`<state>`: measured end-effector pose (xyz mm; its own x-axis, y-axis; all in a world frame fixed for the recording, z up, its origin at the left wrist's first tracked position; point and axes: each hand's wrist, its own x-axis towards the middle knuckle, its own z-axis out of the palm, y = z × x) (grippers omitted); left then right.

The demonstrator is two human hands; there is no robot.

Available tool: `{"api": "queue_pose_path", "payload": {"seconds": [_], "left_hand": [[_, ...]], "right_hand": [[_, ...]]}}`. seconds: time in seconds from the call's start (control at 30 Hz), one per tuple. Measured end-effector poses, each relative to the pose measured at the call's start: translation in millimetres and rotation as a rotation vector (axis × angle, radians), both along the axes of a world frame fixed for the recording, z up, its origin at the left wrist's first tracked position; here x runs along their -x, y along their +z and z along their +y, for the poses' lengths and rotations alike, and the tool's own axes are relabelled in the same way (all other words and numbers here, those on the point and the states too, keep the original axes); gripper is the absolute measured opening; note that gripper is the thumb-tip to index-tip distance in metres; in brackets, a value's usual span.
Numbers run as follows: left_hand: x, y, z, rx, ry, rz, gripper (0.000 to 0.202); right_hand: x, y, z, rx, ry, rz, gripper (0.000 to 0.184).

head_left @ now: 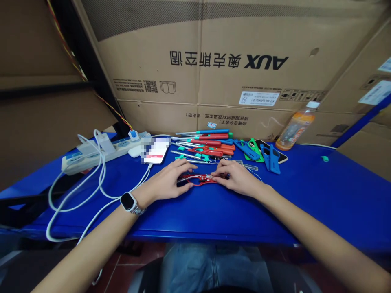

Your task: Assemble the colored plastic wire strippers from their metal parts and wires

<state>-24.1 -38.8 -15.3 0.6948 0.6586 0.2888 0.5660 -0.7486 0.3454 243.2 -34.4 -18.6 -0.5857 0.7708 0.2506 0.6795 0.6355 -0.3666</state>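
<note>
A red long-necked lighter casing (200, 181) lies opened on the blue table, with a metal tube, a thin white wire and small parts inside it. My left hand (171, 179) is around its left end, thumb and fingers apart on either side; the thumb tip is close to the lower edge. The fingers of my right hand (233, 175) are closed at its right end, pinching the casing or a small part in it; the fingertips hide which. Just behind lie several lighters (214, 143) with red, blue and orange handles and metal necks.
Blue shell halves (270, 158), a green shell (255, 148) and a dark phone are at right, near an orange drink bottle (295, 126). At left are a lit phone (157, 150), white cables and a power strip (119, 146). A large carton (214, 81) stands behind.
</note>
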Motion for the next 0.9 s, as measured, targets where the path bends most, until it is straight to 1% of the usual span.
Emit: {"api": "queue_pose_path", "payload": {"seconds": [0.07,0.17,0.33,0.4,0.5,0.63,0.7,0.77,0.9], "left_hand": [[6,0.8,2,0.06,0.034,0.0,0.032],[11,0.7,6,0.119,0.042,0.001,0.022],[9,0.8,8,0.134,0.013,-0.037,0.02],[9,0.8,9,0.155,0.017,-0.053,0.021],[12,-0.7,12,0.224,0.042,-0.089,0.019],[19,-3.2,16,0.288,0.087,-0.109,0.019],[21,-3.2,17,0.299,0.083,-0.11,0.016],[21,-2.9,18,0.296,0.069,-0.114,0.015],[20,-4.1,19,0.247,0.02,-0.111,0.019]], "right_hand": [[-2,0.0,0,0.011,-0.005,0.001,0.016],[-3,1.5,-1,0.003,-0.012,-0.023,0.015],[-1,9.0,-3,-0.019,-0.009,-0.069,0.017],[5,12.0,-3,-0.041,-0.011,-0.059,0.021],[21,13.2,0,-0.057,0.04,-0.043,0.021],[44,6.0,8,-0.04,0.115,-0.011,0.014],[52,0.3,13,-0.011,0.153,0.013,0.011],[55,-5.2,16,0.012,0.172,0.052,0.01],[53,-12.4,17,0.036,0.165,0.149,0.01]]}}
